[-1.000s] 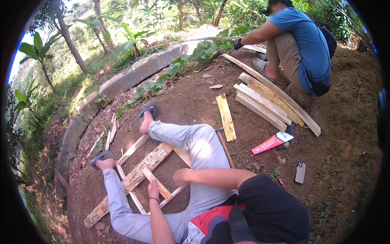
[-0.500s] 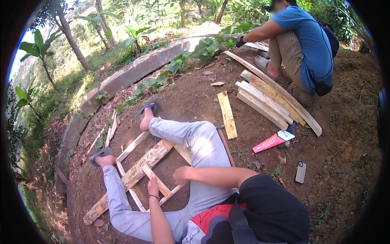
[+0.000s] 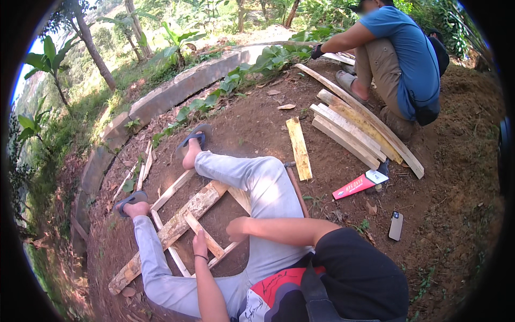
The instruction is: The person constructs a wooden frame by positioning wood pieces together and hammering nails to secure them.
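Note:
Between my legs lies a wooden frame of thin pale strips, crossed by a thick rough board [image 3: 182,224]. My left hand [image 3: 200,244] is at the near side of a short wooden strip [image 3: 208,237] of that frame. Its thumb points up along the strip's edge, and the fingers look closed on it. A little to the right, by my thigh, my right hand [image 3: 236,229] is curled shut above the dirt. What it holds, if anything, is hidden. A hammer [image 3: 295,188] with a brown handle lies beside my right leg, partly covered by it.
A loose board [image 3: 299,149] lies ahead on the soil. To the right are stacked planks [image 3: 351,134], a hand saw in a red sleeve [image 3: 358,185] and a phone [image 3: 396,225]. A co-worker [image 3: 399,59] squats beyond the planks. A low concrete curb [image 3: 161,96] curves along the left.
The view has shifted very slightly. Both my hands stay nearly in place by the short wooden strip. The co-worker's gloved hand has barely moved.

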Motion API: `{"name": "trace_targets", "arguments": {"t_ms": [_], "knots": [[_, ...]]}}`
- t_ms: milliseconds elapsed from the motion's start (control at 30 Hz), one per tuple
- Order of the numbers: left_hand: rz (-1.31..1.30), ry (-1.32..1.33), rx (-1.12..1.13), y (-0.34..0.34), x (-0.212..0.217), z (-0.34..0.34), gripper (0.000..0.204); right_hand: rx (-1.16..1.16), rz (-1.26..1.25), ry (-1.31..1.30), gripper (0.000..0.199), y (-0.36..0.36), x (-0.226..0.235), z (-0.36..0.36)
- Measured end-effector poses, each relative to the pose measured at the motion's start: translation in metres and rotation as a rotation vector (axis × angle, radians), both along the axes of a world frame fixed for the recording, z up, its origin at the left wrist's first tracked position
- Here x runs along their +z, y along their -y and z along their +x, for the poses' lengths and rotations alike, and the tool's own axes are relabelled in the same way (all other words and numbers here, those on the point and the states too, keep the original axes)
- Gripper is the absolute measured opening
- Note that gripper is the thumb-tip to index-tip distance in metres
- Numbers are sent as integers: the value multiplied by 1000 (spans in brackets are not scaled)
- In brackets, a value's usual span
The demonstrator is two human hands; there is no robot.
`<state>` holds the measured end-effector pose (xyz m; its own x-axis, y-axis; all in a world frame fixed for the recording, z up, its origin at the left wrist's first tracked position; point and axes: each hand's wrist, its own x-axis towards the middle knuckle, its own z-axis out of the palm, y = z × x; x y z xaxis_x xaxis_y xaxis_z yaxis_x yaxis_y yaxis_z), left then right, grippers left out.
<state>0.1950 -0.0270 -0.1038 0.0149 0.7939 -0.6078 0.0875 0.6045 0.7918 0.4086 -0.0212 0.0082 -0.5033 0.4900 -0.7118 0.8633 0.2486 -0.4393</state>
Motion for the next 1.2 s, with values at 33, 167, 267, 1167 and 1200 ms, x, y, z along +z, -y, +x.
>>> {"name": "trace_targets", "arguments": {"t_ms": [33, 167, 267, 1167, 1200], "knots": [[-4, 3, -6, 0, 1, 0, 42, -2, -8, 3, 38, 0, -1, -1], [-61, 79, 78, 3, 1, 6, 41, 17, -54, 33, 41, 1, -13, -2], [-182, 332, 44, 0, -2, -3, 38, 49, -90, 44, 45, 0, -11, -3], [-133, 570, 171, -6, 0, -5, 23, 234, -228, 22, 51, -2, -15, -5], [-130, 570, 168, -7, 0, -6, 24, 227, -225, 21, 51, -1, -16, -4]]}}
